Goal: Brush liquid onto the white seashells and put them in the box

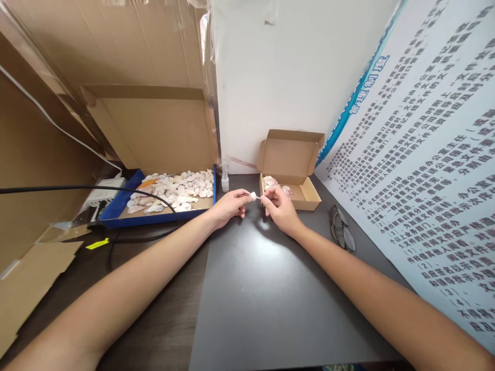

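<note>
A small whitish shell [253, 196] is pinched between the thumb and fingertips of my left hand [232, 206]. My right hand [281, 210] grips a thin, pale stick [259, 198] whose tip meets the shell or lies right against it; what kind of stick it is I cannot make out. Just behind my left hand stands a small clear bottle [225, 182] with a label. Beyond my right hand sits an open small cardboard box [310, 194] holding a few pinkish-white shell pieces [286, 191]. To the left, many pale shells [181, 188] lie spread in a blue-edged box [154, 220].
Folded eyeglasses [342, 228] lie on the dark table [255, 304] at right. Black cables [143, 238] and a yellow tag [97, 244] are at left, near a white device [105, 191]. Cardboard [154, 46] and a printed poster [417, 154] wall in the space.
</note>
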A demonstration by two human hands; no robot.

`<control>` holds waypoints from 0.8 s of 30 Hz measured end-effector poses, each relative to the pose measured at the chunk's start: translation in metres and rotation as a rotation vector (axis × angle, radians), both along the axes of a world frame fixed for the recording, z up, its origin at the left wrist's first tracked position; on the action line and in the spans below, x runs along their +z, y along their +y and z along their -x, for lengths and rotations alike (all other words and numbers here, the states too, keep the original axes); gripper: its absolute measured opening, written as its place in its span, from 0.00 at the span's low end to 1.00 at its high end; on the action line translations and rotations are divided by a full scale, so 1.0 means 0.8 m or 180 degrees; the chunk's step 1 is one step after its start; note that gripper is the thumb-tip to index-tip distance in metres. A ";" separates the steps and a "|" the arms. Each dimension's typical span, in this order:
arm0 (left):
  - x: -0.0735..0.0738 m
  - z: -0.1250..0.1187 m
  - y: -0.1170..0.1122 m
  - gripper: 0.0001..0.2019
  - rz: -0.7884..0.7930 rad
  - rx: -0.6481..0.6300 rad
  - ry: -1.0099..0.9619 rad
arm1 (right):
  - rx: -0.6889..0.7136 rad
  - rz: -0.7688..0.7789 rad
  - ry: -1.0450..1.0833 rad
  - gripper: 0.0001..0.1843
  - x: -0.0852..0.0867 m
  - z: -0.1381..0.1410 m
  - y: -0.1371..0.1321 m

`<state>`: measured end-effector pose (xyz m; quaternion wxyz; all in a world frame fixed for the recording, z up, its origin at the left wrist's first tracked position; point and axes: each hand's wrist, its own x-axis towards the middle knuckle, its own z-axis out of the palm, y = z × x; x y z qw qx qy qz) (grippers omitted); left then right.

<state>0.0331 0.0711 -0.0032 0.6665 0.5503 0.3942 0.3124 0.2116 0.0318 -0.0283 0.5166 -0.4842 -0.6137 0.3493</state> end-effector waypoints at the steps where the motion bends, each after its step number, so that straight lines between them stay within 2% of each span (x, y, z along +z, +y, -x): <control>1: -0.001 -0.001 0.002 0.14 -0.0019 0.0025 0.0002 | -0.0038 0.0005 0.0018 0.15 0.000 0.000 0.000; 10: -0.005 0.008 0.003 0.14 -0.0116 0.0150 0.0059 | -0.0076 0.0131 0.0163 0.20 -0.006 -0.009 0.006; 15: -0.006 0.009 0.003 0.14 -0.0042 0.0187 0.0021 | -0.0345 0.0142 0.0353 0.20 -0.003 -0.011 0.009; 18: -0.007 0.002 0.004 0.15 0.0023 0.0223 -0.0135 | -0.0510 0.0151 0.0482 0.21 0.000 -0.014 0.010; 24: -0.009 -0.032 0.012 0.16 0.0278 0.0261 -0.0720 | -0.0735 0.0185 0.0793 0.22 -0.002 -0.021 0.015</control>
